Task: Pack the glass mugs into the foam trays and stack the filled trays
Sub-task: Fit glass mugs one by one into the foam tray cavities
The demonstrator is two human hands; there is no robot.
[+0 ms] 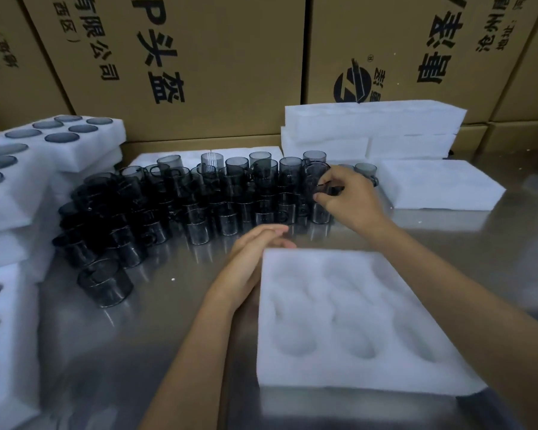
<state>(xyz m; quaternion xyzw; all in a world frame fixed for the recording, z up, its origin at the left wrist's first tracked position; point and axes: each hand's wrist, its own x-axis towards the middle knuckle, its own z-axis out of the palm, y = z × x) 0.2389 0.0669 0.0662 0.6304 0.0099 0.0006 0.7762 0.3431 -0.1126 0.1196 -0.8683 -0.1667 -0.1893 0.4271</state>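
Glass mugs [180,206], dark and smoky, stood crowded upright on the steel table [168,321], many stacked one on another, and we took that crowd as our landmark. Just in front of it and to its right lay an empty foam tray [354,324], its round pockets unfilled, its far left corner close to the nearest row of mugs. Our right hand [351,200] reached to the right end of the crowd, where its fingers and thumb curled round the handle of one mug [319,193] in the stacked column there; we could not tell whether that mug was lifted clear of the one beneath it. Our left hand [255,252] lay between the crowd and the empty tray, its fingers straight and together, holding nothing, with its edge beside the tray's far left corner; whether it touched the foam we could not tell. To the left of the crowd stood filled trays [44,144] in stacks, grey mug bottoms showing in their pockets, and more filled foam [10,352] lay nearer us on that side. Behind the crowd's right end rose a pile of empty trays [373,125], and another single tray [441,184] lay flat to the right of it. Behind everything stood printed cardboard boxes [199,57].
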